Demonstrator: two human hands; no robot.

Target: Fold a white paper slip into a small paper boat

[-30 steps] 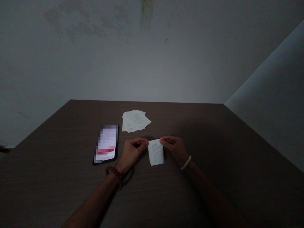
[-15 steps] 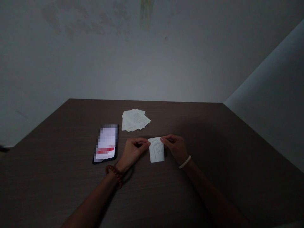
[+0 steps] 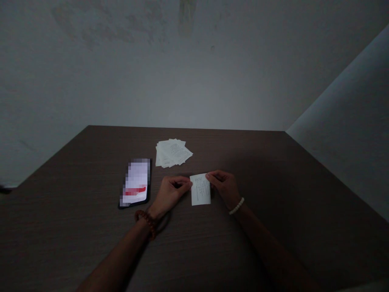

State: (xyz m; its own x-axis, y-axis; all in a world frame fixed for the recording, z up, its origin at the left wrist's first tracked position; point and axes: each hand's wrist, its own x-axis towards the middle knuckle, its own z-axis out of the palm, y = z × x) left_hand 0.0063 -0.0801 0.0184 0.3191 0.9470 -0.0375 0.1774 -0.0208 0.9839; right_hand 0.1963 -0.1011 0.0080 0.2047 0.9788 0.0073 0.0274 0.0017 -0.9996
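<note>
A small white slip of printed paper (image 3: 200, 190) is held up between my two hands over the table. My left hand (image 3: 172, 192) pinches its left edge between thumb and fingers. At the upper right corner, my right hand (image 3: 224, 185) grips the same paper with thumb and forefinger. Lines of dark print show on the side facing me, too small to read. Beyond my left hand lies a loose, fanned pile of similar white papers (image 3: 173, 153).
A phone (image 3: 135, 182) with a lit, blurred screen lies left of my left hand. The dark brown wooden table (image 3: 258, 162) meets a stained pale wall (image 3: 194, 89) at its far edge. Another wall (image 3: 358, 113) rises along the right side.
The paper's lower edge has come up slightly, and its two layers at the bottom now look lined up. Both hands stay almost in the same place.
</note>
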